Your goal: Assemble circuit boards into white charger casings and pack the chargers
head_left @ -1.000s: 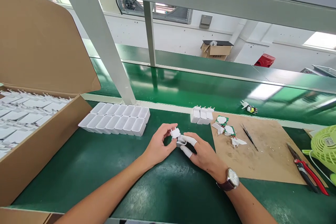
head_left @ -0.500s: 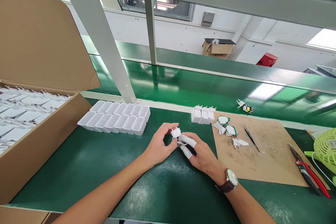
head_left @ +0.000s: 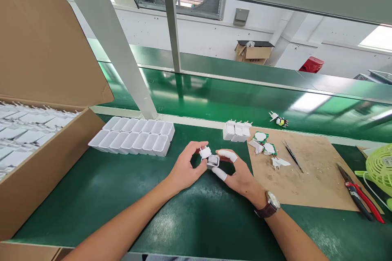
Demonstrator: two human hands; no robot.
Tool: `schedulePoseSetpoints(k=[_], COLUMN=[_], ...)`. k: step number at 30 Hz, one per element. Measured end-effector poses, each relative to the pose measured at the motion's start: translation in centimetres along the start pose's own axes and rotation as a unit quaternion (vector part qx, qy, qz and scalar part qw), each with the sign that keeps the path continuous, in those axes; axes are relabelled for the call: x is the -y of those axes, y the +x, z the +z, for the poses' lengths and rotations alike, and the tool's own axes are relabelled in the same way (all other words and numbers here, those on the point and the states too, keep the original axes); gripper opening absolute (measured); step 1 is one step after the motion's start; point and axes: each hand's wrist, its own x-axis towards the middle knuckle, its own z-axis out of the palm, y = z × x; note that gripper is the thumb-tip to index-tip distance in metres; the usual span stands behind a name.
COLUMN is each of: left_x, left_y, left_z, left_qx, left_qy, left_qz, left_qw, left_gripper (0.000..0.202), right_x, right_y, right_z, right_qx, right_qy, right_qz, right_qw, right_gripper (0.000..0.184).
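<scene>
Just above the green bench, my left hand (head_left: 190,166) pinches a white plug cover (head_left: 205,152) between thumb and fingers. The cover is tilted beside the mouth of a small white charger case (head_left: 216,160), which has a greyish part inside. My right hand (head_left: 237,169), with white finger cots on thumb and forefinger, has its fingertips at two opposite edges of that case. Fingers partly hide how the plug cover and case join. Behind my hands stand several white cases with plug pins (head_left: 236,131). To the left are rows of open white cases (head_left: 136,138).
A cardboard box (head_left: 55,157) full of white plug parts stands at left. On the brown board (head_left: 306,183) lie tweezers (head_left: 293,155), pliers (head_left: 357,193) and round-topped circuit boards (head_left: 269,149). A green fan (head_left: 379,167) is far right; a metal post (head_left: 122,49) rises behind the cases.
My right fingers have spread and shifted slightly right, uncovering the mouth of the charger case. My left hand still pinches the plug cover. The view has shifted slightly.
</scene>
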Motion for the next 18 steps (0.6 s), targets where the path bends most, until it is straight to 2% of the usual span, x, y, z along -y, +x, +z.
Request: schedulePoseSetpoints(k=[6, 9, 12, 14, 16, 18], left_x=[0.3, 0.5, 0.9, 1.0, 1.0, 0.7], left_y=[0.0, 0.1, 0.0, -0.1, -0.3, -0.5], left_z=[0.1, 0.1, 0.3, 0.4, 0.6, 0.9], left_qx=[0.0, -0.002, 0.002, -0.004, -0.015, -0.019], left_qy=[-0.002, -0.001, -0.005, -0.015, -0.013, 0.014], left_qz=[0.009, 0.016, 0.021, 0.035, 0.074, 0.129], left_qw=[1.0, 1.0, 1.0, 0.999, 0.997, 0.991], left_gripper=[0.04, 0.041, 0.042, 0.051, 0.075, 0.087], right_x=[0.3, 0.3, 0.1, 0.0, 0.1, 0.4], right_y=[0.4, 0.6, 0.7, 0.7, 0.7, 0.8], right_z=[0.3, 0.5, 0.5, 0.6, 0.9, 1.1], right_qx=[0.022, 0.056, 0.063, 0.044, 0.002, -0.032], right_qy=[-0.063, -0.087, -0.059, -0.005, 0.1, 0.25], right_qz=[-0.093, -0.105, -0.1, -0.075, -0.009, 0.089], right_qw=[0.993, 0.989, 0.991, 0.996, 0.995, 0.964], right_gripper=[0.045, 0.046, 0.043, 0.039, 0.035, 0.037])
